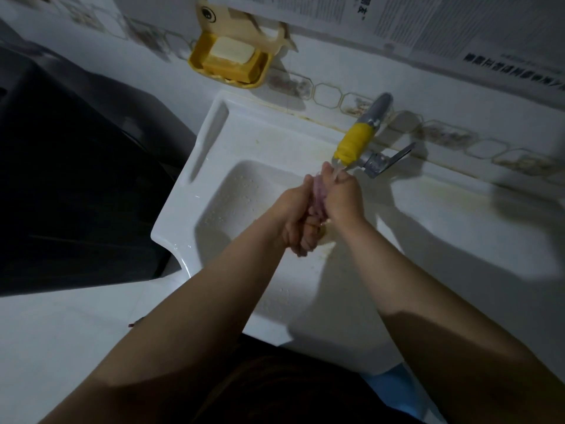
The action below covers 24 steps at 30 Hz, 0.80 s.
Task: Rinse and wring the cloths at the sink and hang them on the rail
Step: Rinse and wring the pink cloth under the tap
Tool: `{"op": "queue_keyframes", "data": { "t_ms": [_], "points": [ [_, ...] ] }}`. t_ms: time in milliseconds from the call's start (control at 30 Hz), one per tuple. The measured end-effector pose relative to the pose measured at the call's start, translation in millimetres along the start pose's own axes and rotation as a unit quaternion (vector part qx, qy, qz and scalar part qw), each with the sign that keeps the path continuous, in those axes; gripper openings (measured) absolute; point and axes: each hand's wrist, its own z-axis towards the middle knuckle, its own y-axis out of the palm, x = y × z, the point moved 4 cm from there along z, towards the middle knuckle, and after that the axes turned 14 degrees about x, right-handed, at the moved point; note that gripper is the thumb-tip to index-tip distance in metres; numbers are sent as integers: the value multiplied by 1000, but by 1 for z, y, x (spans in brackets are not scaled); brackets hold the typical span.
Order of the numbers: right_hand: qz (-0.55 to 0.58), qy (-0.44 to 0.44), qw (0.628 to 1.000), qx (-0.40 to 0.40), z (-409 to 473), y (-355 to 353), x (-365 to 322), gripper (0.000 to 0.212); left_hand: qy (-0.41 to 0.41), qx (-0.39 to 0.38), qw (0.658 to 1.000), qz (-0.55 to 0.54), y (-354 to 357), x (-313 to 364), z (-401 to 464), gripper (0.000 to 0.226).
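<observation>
So this looks like early days on the job, honestly. Both hands are bunched together over the basin of the white sink (183, 191), right under the tap (354, 145) with its yellow nozzle, and there's a small pinkish cloth (318, 194) squashed between them. The left hand (295, 221) is curled into a fist around the lower part of the cloth, and the right hand (344, 195) is closed over the upper part, fingers wrapped round it. Only a thin strip of the fabric shows between the two palms, so there's no telling how big it is.

Water seems to be running from the nozzle onto the top of the right hand, though it's a bit blurry there. Droplets are scattered on the basin floor.

Whether this is rinsing or the start of a wring is hard to call from one shot; with the hands gripping opposite ends it could go either way, but since they're held under the stream the guess is rinsing.

What's left, as far as can be judged: squeezing this one out, hanging it, and any other cloths. No rail is in view, and no second cloth either. A yellow soap dish (227, 64) sits on the wall above the sink, not involved.
</observation>
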Motion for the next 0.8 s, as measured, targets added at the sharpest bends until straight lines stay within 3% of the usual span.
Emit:
{"op": "queue_keyframes", "data": {
  "t_ms": [67,133,200,267,333,467,567,633,700,800],
  "points": [
    [87,101,990,-55,11,-8,3,37,-17,-76,997,-20,3,-2,-2,63],
    [188,234,945,-131,6,-9,9,48,-15,-148,987,-62,-2,4,-6,59],
    [260,261,909,-198,-2,-5,12,46,-16,-167,982,-90,-11,8,-5,45],
    [276,212,918,-190,-4,-3,18,23,-22,-172,982,-77,-18,6,-3,37],
    [275,190,935,-119,-2,-8,24,16,-13,-148,988,-31,-26,4,1,37],
    [184,92,978,7,6,-28,9,17,105,27,994,31,-41,4,10,28],
    [139,29,990,7,-9,-34,-7,21,159,120,979,34,-38,7,12,25],
    [81,-35,996,-19,-31,-25,-13,38,149,123,981,-13,-31,10,12,27],
    [-45,-135,990,-11,-43,-15,-19,45,120,90,988,-45,-14,8,4,27],
    [-86,-116,989,44,-21,-14,-24,39,76,81,992,-66,7,-3,-7,33]
  ]
}}
